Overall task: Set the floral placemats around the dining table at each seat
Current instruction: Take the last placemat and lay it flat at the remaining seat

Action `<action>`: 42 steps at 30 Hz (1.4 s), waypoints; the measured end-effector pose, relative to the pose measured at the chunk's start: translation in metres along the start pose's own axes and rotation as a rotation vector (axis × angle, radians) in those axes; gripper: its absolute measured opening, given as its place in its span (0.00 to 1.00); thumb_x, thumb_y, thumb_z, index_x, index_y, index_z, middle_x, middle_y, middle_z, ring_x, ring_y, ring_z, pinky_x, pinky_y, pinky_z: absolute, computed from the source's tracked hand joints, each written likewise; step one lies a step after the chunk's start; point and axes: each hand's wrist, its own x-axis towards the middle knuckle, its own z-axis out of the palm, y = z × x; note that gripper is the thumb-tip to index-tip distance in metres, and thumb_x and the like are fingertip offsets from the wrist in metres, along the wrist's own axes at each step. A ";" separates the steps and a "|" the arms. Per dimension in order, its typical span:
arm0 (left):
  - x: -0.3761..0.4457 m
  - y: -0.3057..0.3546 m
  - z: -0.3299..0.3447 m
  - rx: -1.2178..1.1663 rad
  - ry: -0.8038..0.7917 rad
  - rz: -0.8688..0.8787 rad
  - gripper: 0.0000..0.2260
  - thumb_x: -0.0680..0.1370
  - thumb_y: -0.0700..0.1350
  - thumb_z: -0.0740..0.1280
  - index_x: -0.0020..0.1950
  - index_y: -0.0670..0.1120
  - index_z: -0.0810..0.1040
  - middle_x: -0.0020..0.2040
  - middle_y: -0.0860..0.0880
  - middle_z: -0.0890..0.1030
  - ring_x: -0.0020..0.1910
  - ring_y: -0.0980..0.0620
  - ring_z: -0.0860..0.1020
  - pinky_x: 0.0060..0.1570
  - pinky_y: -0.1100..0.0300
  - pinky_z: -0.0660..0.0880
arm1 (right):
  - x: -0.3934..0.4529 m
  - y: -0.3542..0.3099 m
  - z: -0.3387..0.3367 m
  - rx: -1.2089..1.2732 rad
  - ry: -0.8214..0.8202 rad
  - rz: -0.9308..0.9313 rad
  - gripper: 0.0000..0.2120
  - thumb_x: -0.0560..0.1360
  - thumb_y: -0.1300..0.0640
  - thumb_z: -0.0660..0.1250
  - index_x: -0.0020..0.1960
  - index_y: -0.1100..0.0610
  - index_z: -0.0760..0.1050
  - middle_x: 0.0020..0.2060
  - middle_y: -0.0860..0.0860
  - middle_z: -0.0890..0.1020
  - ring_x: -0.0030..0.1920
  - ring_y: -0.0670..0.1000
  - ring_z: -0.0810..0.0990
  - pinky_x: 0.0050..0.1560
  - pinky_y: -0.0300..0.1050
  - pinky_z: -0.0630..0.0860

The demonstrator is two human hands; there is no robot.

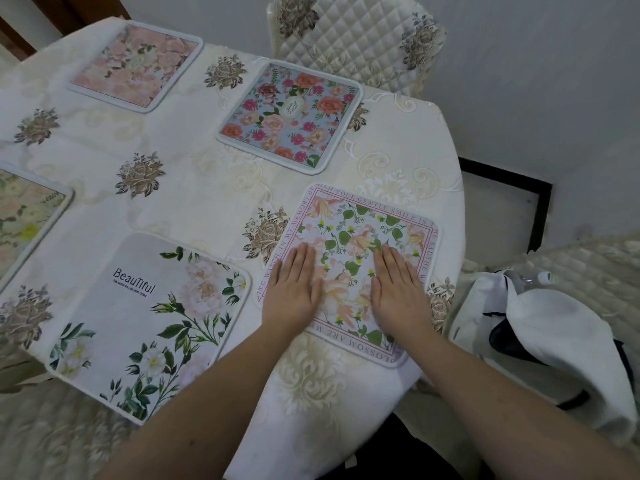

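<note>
Placemats pretty much cover my end of the table, which has a cream cloth with brown roses on it. 5 in view: a pale pink one far left, a blue one with red and pink flowers in front of the quilted chair, a greenish one cut off at the left edge, and the "Beautiful" mat with white flowers near me on the left. Off to the right a white garment with dark trim is dumped on another quilted seat, just past the table edge.

The 5th, the lettered-border mat, sits at the near right corner, a bit crooked to the edge. My left hand lies flat on its left side, fingers together, palm down, partly over the border text. My right hand is flat on the right half, same way. Neither is gripping anything, just pressing on top.
</note>
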 end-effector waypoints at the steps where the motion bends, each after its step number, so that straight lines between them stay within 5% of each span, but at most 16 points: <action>1: -0.002 -0.004 -0.001 -0.001 -0.007 0.001 0.26 0.84 0.55 0.45 0.81 0.52 0.43 0.80 0.55 0.42 0.78 0.58 0.38 0.77 0.52 0.40 | -0.001 0.000 0.000 -0.005 -0.001 0.003 0.27 0.83 0.49 0.42 0.79 0.56 0.46 0.79 0.51 0.50 0.78 0.48 0.46 0.76 0.46 0.40; 8: -0.015 -0.031 -0.009 0.009 -0.035 0.036 0.26 0.83 0.57 0.41 0.80 0.52 0.40 0.80 0.56 0.41 0.78 0.59 0.37 0.76 0.60 0.36 | -0.011 0.011 -0.004 0.003 0.026 0.060 0.27 0.82 0.49 0.43 0.78 0.59 0.54 0.77 0.54 0.58 0.78 0.51 0.54 0.76 0.47 0.46; 14: -0.012 -0.034 -0.014 0.050 -0.111 0.062 0.29 0.80 0.61 0.35 0.78 0.52 0.34 0.79 0.54 0.34 0.76 0.57 0.32 0.74 0.60 0.33 | -0.012 0.008 -0.008 -0.008 -0.003 0.124 0.33 0.79 0.46 0.35 0.79 0.61 0.48 0.79 0.55 0.50 0.78 0.51 0.48 0.76 0.45 0.39; 18: -0.010 -0.037 -0.015 0.049 -0.143 0.061 0.30 0.79 0.62 0.34 0.78 0.52 0.33 0.78 0.53 0.33 0.76 0.56 0.32 0.74 0.59 0.33 | -0.009 -0.017 -0.004 0.024 0.029 0.102 0.29 0.82 0.48 0.41 0.78 0.62 0.48 0.78 0.56 0.51 0.78 0.52 0.48 0.76 0.47 0.38; 23: -0.007 -0.039 -0.015 0.040 -0.151 0.069 0.31 0.78 0.63 0.33 0.78 0.51 0.34 0.78 0.54 0.34 0.76 0.56 0.33 0.75 0.57 0.36 | -0.012 -0.077 0.010 0.101 -0.011 -0.048 0.30 0.80 0.47 0.36 0.79 0.60 0.47 0.79 0.54 0.50 0.78 0.50 0.46 0.76 0.47 0.40; 27: -0.010 -0.037 -0.015 0.023 -0.117 0.072 0.32 0.77 0.65 0.30 0.78 0.52 0.36 0.78 0.55 0.37 0.77 0.58 0.35 0.75 0.59 0.37 | -0.015 -0.112 0.018 0.094 -0.060 -0.064 0.30 0.80 0.49 0.40 0.77 0.62 0.54 0.77 0.56 0.58 0.78 0.53 0.54 0.77 0.50 0.47; 33: -0.013 -0.035 -0.010 0.048 -0.053 0.069 0.29 0.81 0.60 0.37 0.80 0.52 0.41 0.80 0.55 0.40 0.78 0.58 0.38 0.75 0.61 0.36 | -0.026 -0.088 0.016 0.077 -0.049 -0.128 0.29 0.81 0.47 0.47 0.78 0.60 0.53 0.78 0.55 0.55 0.78 0.51 0.52 0.75 0.51 0.49; 42: -0.013 -0.040 -0.013 0.043 -0.094 0.088 0.30 0.80 0.63 0.34 0.79 0.52 0.36 0.80 0.54 0.36 0.77 0.57 0.34 0.76 0.58 0.37 | -0.063 -0.039 0.013 0.057 -0.010 0.000 0.29 0.82 0.46 0.48 0.79 0.59 0.52 0.78 0.53 0.54 0.78 0.50 0.51 0.76 0.47 0.43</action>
